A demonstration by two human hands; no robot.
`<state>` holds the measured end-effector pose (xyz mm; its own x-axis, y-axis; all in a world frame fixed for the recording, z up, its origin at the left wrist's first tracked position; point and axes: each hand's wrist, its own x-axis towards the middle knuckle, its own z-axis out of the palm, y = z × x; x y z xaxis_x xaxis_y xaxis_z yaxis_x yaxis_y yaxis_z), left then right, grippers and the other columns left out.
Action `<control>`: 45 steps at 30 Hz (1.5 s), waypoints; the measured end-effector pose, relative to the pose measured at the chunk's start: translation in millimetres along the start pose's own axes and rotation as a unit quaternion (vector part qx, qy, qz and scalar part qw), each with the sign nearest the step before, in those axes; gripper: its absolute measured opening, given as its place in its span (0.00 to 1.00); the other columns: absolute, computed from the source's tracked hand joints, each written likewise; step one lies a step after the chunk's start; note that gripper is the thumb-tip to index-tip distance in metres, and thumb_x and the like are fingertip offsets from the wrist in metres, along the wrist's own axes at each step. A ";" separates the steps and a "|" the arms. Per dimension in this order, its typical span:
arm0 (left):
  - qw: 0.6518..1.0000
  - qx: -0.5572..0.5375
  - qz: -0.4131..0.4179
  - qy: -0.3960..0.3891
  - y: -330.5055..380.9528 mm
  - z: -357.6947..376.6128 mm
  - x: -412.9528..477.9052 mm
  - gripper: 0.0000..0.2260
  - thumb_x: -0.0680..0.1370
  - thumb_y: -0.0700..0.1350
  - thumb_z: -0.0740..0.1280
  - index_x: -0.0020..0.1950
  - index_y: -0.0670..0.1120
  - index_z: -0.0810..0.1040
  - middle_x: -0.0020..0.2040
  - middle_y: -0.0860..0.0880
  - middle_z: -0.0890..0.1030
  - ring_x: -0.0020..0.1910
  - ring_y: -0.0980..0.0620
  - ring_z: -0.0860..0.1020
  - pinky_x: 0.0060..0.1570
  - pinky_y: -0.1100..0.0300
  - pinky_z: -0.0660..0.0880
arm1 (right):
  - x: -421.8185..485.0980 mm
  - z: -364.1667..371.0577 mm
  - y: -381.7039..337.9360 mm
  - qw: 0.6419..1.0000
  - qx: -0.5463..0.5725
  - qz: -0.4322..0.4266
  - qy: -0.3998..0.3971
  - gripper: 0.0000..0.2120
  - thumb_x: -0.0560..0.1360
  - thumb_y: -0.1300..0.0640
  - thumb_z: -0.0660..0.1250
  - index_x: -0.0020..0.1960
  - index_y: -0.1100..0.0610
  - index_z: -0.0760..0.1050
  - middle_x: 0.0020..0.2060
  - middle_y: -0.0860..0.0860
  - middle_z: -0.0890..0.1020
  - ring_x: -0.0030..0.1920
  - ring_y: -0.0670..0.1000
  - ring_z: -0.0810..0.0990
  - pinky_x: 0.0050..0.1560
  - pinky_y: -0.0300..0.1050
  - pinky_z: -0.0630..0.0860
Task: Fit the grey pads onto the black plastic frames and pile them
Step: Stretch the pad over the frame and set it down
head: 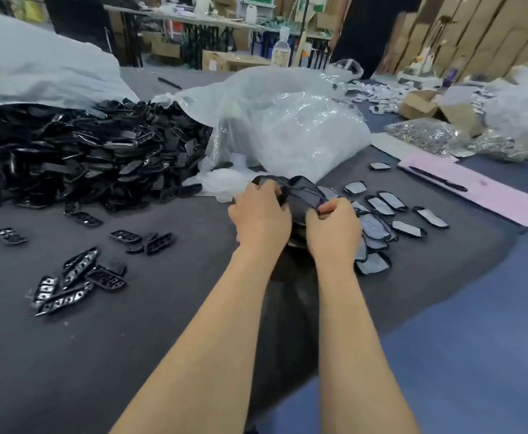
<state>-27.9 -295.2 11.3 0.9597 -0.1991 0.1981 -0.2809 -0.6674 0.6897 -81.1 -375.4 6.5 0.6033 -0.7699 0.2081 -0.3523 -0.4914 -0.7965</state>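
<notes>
The left hand (pixel 261 217) and right hand (pixel 334 225) together pinch one black frame (pixel 303 197) (about a dozen padded frames (pixel 408 228) lie beside them on the desk (pixel 193 308)).

Both hands on one black frame (pixel 303 195) over the grey table (pixel 193 308); left hand (pixel 259 214) grips its left end, right hand (pixel 333 227) pinches the right edge; huge heap of frames (pixel 84 158) far left, loose frames (pixel 78 277) nearer; padded pieces (pixel 381 208) scattered just right of the hands; clear plastic bag (pixel 287 130) behind; pink sheet (pixel 488 195) far right.
</notes>
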 end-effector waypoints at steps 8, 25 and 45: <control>0.996 -0.077 -0.015 0.036 -9.4 -7.7 0.7 0.13 0.79 0.50 0.65 0.61 0.47 0.74 0.58 0.48 0.76 0.59 0.47 0.73 0.60 0.52 0.67 | -8.0 11.9 -13.5 0.995 0.023 -0.060 0.070 0.08 0.75 0.60 0.65 0.54 0.56 0.71 0.41 0.50 0.76 0.43 0.51 0.74 0.41 0.42 0.64; 0.901 -0.184 -0.228 0.319 -219.9 -217.0 -32.1 0.07 0.79 0.40 0.63 0.56 0.44 0.77 0.45 0.53 0.76 0.46 0.56 0.75 0.38 0.72 0.65 | -189.0 184.5 -181.3 0.881 0.080 -0.283 -0.369 0.14 0.78 0.59 0.60 0.61 0.56 0.77 0.60 0.56 0.78 0.60 0.56 0.75 0.61 0.49 0.71; 0.875 -0.129 -0.241 0.400 -281.4 -250.8 -32.9 0.16 0.80 0.36 0.56 0.67 0.44 0.70 0.66 0.46 0.71 0.64 0.48 0.70 0.56 0.61 0.65 | -223.4 274.8 -228.9 0.901 0.085 -0.226 -0.360 0.14 0.77 0.60 0.58 0.34 0.55 0.74 0.38 0.55 0.77 0.48 0.58 0.73 0.47 0.47 0.67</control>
<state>20.9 79.1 -14.6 0.6923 0.6950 0.1941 0.0684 -0.3310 0.9412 61.4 20.9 -13.7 0.9872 -0.0135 0.1588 0.1227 -0.5718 -0.8111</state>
